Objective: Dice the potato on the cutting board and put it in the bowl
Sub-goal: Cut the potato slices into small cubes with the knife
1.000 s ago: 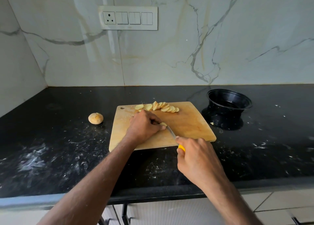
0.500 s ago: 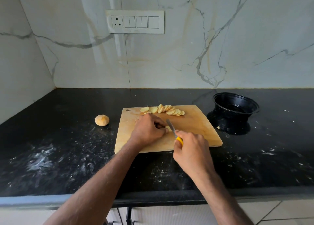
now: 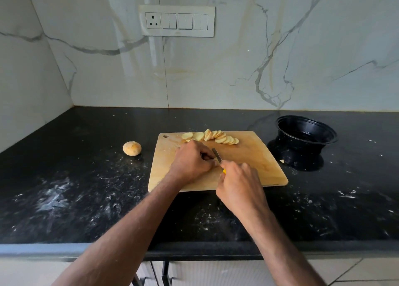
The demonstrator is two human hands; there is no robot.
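**A:** so where are we at with edges? We've got the cutting board [image 3: 254, 167] sitting mid-counter, its near edge set back from the front lip of the black countertop [image 3: 86, 199]. Lots of bare counter to the left, with a whole potato [image 3: 132, 148] off the board on that side. The black bowl [image 3: 306, 132] sits just past the board's right corner, not touching it as far as we can see.

**B:** yep, and the potato slices [image 3: 212, 137] are fanned along the far edge of the board, so the right half of the wood is open.

**A:** hands? Our left hand [image 3: 192, 162] is curled down on the board, fingers bunched over whatever piece we're cutting. That piece is basically hidden under the knuckles.

**B:** right hand [image 3: 239, 184] is wrapped around the knife [image 3: 217, 155]. Only a sliver of yellow handle and a short bit of blade show, tip pointing away beside the left fingers. Can't tell if the blade's touching potato.
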